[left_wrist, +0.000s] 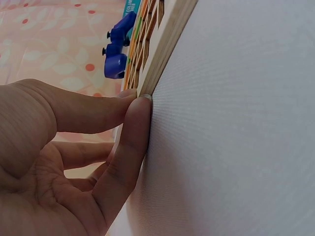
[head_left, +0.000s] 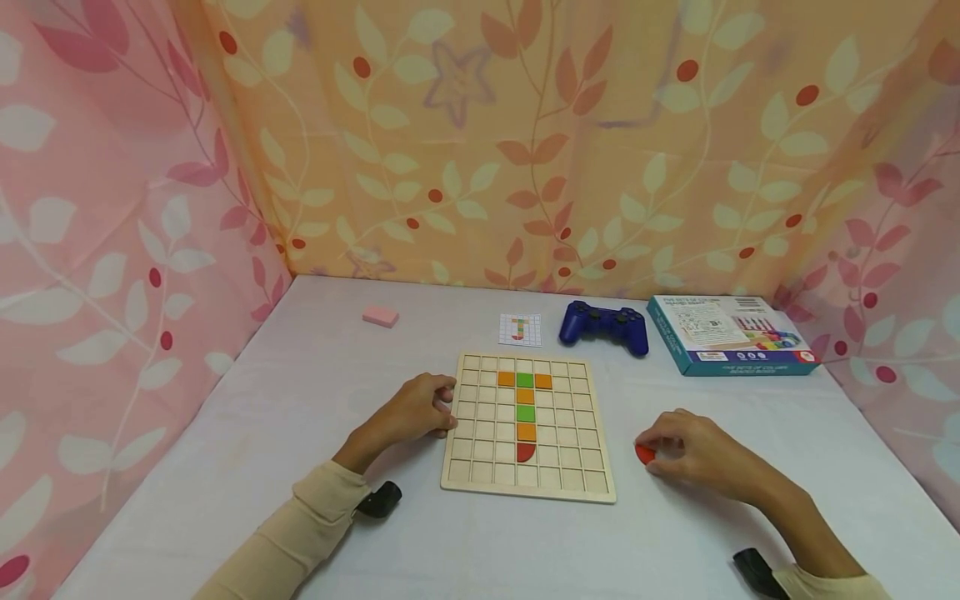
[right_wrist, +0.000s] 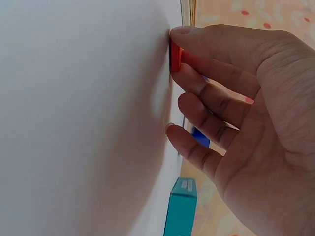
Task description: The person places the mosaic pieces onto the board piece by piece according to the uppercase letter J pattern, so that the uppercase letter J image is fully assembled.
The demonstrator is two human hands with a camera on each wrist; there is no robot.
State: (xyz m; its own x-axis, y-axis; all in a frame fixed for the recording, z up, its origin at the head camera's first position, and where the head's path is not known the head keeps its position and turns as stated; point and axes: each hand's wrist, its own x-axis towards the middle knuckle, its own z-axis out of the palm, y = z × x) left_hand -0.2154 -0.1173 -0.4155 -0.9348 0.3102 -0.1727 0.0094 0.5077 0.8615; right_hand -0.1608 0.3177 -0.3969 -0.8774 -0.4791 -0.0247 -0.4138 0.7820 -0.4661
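Note:
A wooden grid board (head_left: pixel 572 481) lies on the white table. Orange squares (head_left: pixel 527 432) and green squares (head_left: pixel 525 413) form a T on it, with a red curved-corner tile (head_left: pixel 527 452) at the stem's foot. At the board's left edge, my left hand (head_left: pixel 412 408) pinches the rim; the left wrist view shows thumb and index finger against the wooden side (left_wrist: pixel 165 51). To the right of the board, my right hand (head_left: pixel 701 454) pinches a red tile (right_wrist: pixel 175 56) between thumb and fingers, low at the tabletop. Fingers hide part of that tile, so its full shape cannot be seen.
Behind the board lies a small pattern card (head_left: pixel 520 330) printed with a similar coloured figure. A blue game controller (head_left: pixel 603 327) is right of it, then a teal-sided box (head_left: pixel 735 333). A pink block (head_left: pixel 380 317) sits at the back left. Patterned cloth surrounds the table.

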